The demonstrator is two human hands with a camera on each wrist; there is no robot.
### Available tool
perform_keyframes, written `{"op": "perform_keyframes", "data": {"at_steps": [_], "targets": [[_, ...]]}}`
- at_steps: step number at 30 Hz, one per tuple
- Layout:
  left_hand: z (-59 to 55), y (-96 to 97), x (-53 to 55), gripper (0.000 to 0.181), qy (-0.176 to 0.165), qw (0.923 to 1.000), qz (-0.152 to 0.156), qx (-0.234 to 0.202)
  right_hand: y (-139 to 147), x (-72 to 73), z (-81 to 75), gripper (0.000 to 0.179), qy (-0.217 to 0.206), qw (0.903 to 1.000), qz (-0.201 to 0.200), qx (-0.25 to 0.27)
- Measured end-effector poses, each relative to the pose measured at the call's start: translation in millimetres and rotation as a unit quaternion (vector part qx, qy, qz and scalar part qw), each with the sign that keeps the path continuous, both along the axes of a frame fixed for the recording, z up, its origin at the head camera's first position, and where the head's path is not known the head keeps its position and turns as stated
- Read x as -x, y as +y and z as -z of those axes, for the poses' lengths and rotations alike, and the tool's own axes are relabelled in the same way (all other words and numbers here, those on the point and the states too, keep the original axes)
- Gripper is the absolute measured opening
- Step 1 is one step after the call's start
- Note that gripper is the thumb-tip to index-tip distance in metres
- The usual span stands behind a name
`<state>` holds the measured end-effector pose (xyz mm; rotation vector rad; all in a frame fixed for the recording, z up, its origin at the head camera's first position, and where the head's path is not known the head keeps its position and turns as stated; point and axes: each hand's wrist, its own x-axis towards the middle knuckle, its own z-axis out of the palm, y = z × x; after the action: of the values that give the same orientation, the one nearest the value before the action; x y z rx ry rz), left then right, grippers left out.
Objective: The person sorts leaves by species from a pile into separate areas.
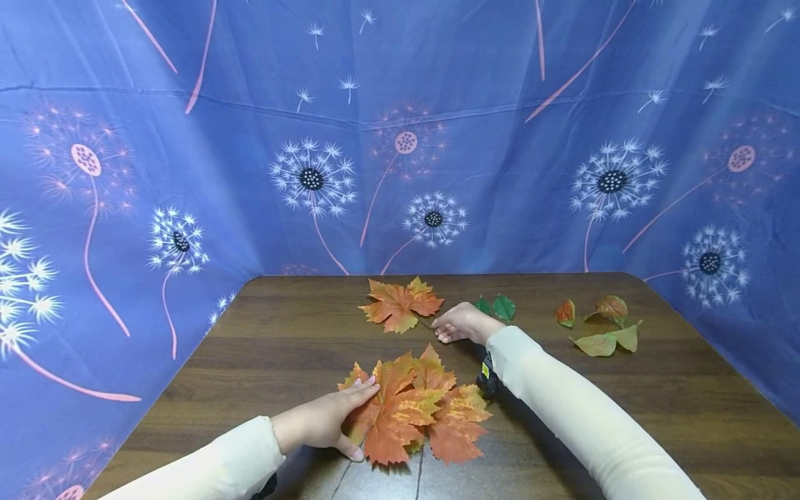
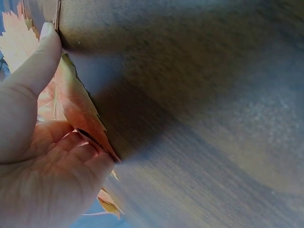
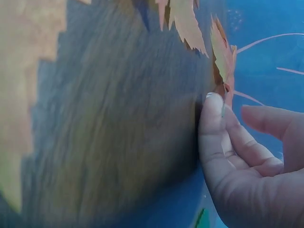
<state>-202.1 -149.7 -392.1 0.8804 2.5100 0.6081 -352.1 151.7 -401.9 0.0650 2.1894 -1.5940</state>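
Several orange-and-yellow maple leaves (image 1: pixel 400 417) overlap in a pile on the near middle of the table. My left hand (image 1: pixel 328 417) lies at the pile's left side, fingers extended over a leaf and thumb apart at the lower edge. In the left wrist view, the fingertips meet the edge of an orange leaf (image 2: pixel 80 102). Farther back is a single orange maple leaf (image 1: pixel 400 304), its thin stem running to my right hand (image 1: pixel 465 324). Thumb and finger pinch that stem in the right wrist view, with the leaf (image 3: pixel 222 57) just beyond the fingertips.
Two small green leaves (image 1: pixel 503 307) lie right behind my right hand. Toward the table's right side are a small red-green leaf (image 1: pixel 565 313), a reddish-green leaf (image 1: pixel 611 308) and a pale green leaf pair (image 1: pixel 596 344). A blue dandelion-print cloth (image 1: pixel 500 160) surrounds the wooden table (image 1: pixel 262 347).
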Motion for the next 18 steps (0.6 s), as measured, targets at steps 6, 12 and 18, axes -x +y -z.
{"op": "perform_keyframes", "data": {"at_steps": [6,12,18], "targets": [[-0.9,0.2,-0.7,0.103,-0.004,1.0000,-0.003,-0.001,13.5,-3.9,-1.1,0.029,0.014,0.9998,-0.014,-0.001],[-0.8,-2.1,0.2,0.103,-0.014,0.9998,-0.001,-0.014,24.6,-11.7,-4.1,0.030,0.007,0.9995,-0.023,-0.020],[-0.9,-1.1,0.3,0.108,-0.022,0.9994,-0.005,-0.027,33.9,-25.2,-2.8,0.029,0.004,0.9998,-0.015,-0.010]]}}
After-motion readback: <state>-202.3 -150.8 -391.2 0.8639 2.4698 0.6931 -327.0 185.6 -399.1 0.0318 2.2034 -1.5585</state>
